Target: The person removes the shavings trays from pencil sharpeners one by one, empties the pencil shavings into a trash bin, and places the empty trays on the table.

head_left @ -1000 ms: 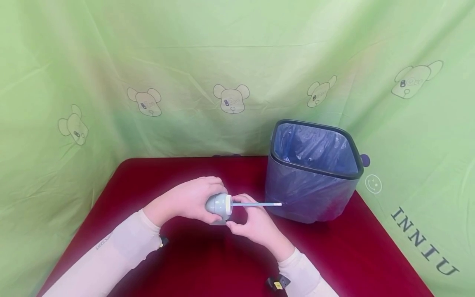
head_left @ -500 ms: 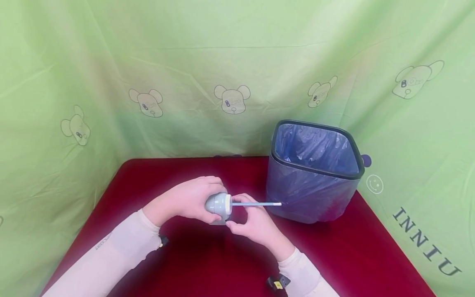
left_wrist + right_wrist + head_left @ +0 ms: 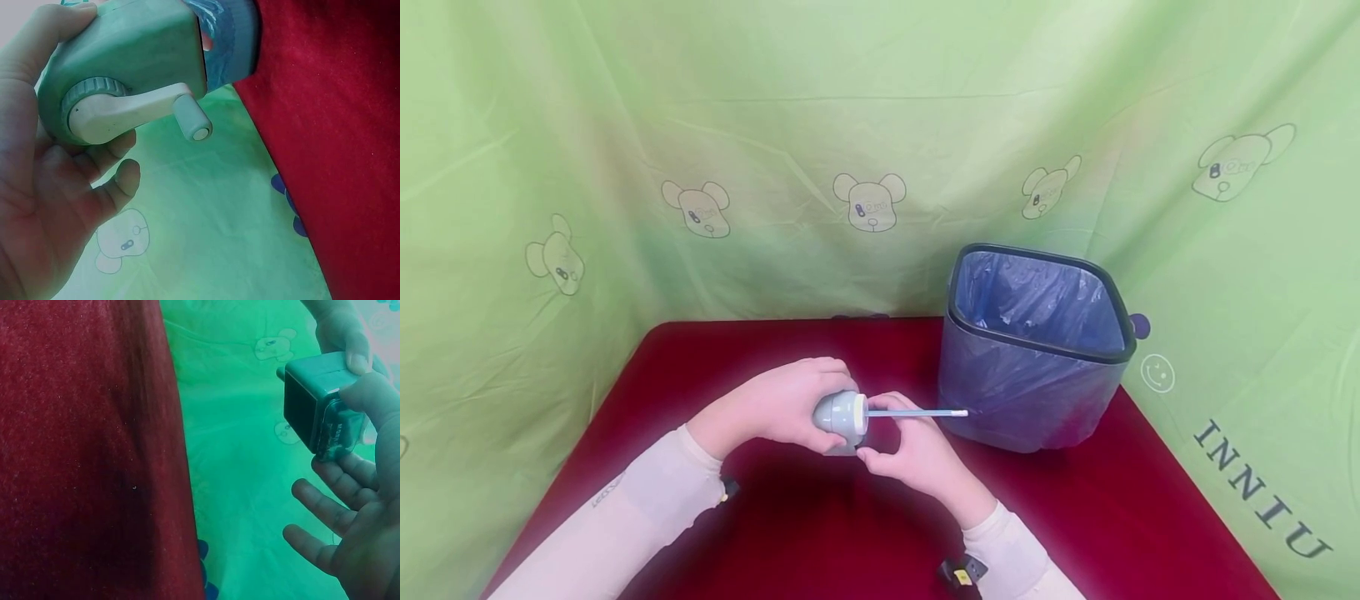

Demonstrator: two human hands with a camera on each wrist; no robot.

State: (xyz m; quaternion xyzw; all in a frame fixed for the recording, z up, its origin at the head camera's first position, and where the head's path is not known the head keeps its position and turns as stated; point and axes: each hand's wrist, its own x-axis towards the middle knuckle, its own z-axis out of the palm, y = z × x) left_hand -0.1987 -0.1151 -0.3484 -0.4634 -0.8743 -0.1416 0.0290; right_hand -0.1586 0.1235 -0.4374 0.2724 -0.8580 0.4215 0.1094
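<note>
My left hand (image 3: 793, 404) holds a grey-green crank pencil sharpener (image 3: 835, 412) above the table. In the left wrist view its pale crank arm (image 3: 131, 112) and knob hang on the near side. A blue pencil (image 3: 917, 412) sticks out of the sharpener's white front ring, eraser end toward the right. My right hand (image 3: 917, 454) is at the sharpener's front end. Seen from the right wrist, its thumb and forefinger pinch the clear shavings drawer (image 3: 340, 428), while the other fingers spread out loosely. The drawer's contents are hard to make out.
A bin (image 3: 1022, 400) with a dark rim and a bluish plastic liner stands at the right rear of the dark red table (image 3: 760, 533). Green printed cloth (image 3: 775, 267) hangs behind and on both sides.
</note>
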